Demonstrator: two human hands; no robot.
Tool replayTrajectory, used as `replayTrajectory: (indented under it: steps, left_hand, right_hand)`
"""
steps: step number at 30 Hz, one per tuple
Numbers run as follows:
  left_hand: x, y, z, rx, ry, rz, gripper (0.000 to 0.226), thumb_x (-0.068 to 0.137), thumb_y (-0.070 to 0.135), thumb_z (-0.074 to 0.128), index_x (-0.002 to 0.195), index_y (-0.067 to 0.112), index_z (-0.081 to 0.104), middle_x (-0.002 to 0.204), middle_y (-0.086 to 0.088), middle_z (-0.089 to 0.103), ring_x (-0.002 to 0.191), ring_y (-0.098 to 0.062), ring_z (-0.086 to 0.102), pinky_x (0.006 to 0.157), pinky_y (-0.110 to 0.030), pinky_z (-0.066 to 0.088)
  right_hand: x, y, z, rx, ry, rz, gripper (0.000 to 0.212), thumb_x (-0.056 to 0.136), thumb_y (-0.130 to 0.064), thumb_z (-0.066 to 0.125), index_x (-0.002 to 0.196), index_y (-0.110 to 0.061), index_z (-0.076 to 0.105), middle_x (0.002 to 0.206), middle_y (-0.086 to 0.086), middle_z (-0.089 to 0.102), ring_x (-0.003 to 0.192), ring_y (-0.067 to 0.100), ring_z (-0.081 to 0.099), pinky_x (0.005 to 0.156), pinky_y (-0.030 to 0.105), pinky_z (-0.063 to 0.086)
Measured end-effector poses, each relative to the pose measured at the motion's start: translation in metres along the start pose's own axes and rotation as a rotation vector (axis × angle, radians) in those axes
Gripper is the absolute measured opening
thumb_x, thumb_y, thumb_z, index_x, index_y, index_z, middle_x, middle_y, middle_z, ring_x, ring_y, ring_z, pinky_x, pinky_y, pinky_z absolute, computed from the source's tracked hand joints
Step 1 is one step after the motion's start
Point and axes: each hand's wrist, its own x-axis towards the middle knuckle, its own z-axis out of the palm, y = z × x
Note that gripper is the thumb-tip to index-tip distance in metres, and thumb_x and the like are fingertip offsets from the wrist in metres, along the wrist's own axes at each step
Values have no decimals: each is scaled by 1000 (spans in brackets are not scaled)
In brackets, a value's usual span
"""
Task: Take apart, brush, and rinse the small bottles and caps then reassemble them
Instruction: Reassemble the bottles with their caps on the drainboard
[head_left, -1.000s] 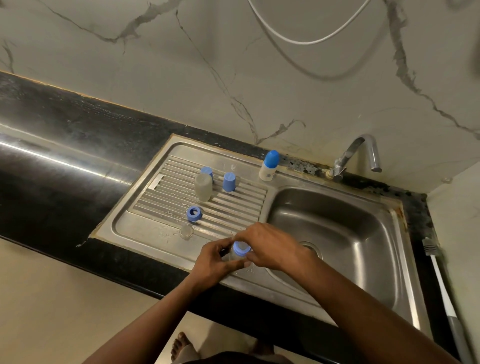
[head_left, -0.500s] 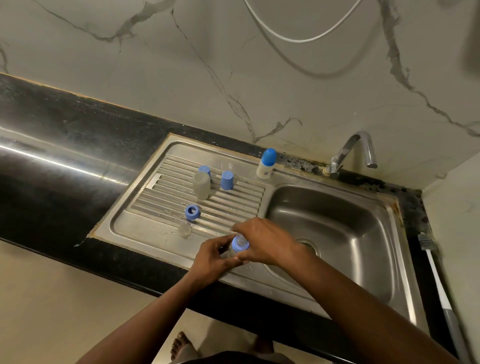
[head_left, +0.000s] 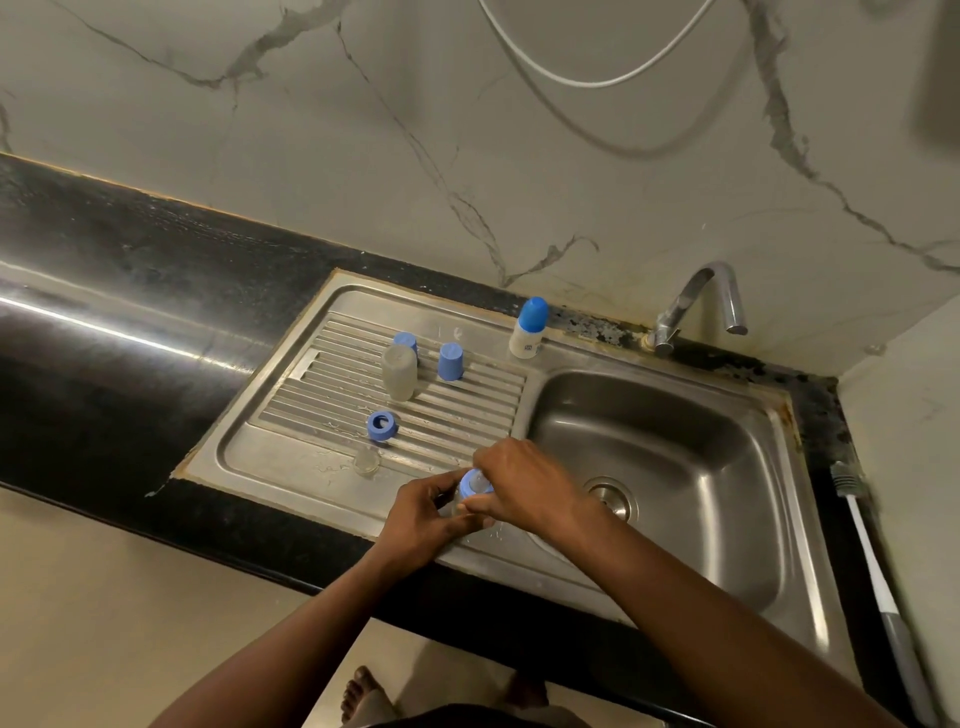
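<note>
We face a veined marble wall (head_left: 363, 156) with a white cable (head_left: 597, 83) looping across it, above a glossy black counter (head_left: 104, 291) and beige floor (head_left: 104, 623).

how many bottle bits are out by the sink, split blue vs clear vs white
Blue pieces: 4, namely two caps, a loose ring, and the ring on the held bottle
Clear pieces: 3, namely an upturned bottle, a small nipple, and the held bottle
White bottle with blue top: 1
Total: 8
</note>
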Motion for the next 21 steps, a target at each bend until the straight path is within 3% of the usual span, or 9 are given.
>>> replayTrajectory:
  steps: [6,12,18,21]
  left_hand:
    - [1,3,-2,2,3,-11,43,85,41,89,124,32,76,117,12,79,113,-14,73,103,-35,56]
    - [-1,4,2,-20,37,-23,42,83,39,91,122,29,77,117,14,79,113,-11,73,106,-36,54]
    - [-2,8,1,-20,22,-1,45,85,37,90,127,27,76,119,11,79,115,-14,73,104,-30,56]
    - [-3,9,1,-13,28,11,47,86,34,89,130,26,75,121,13,78,117,-11,72,105,-26,54]
  right_hand:
    - [-1,6,-8,31,-82,-94,21,84,-33,77,96,-26,61,94,-3,68,83,17,64,70,39,57]
    - [-1,10,-9,35,-101,-117,21,88,-25,74,109,-24,73,101,-3,73,88,15,67,75,34,57]
    - [1,12,-3,99,-18,-63,18,81,-34,79,84,-20,69,79,-5,68,70,11,62,61,27,50]
    - [0,12,4,117,16,-10,26,81,-41,79,88,-18,70,82,-4,68,72,11,63,60,23,46]
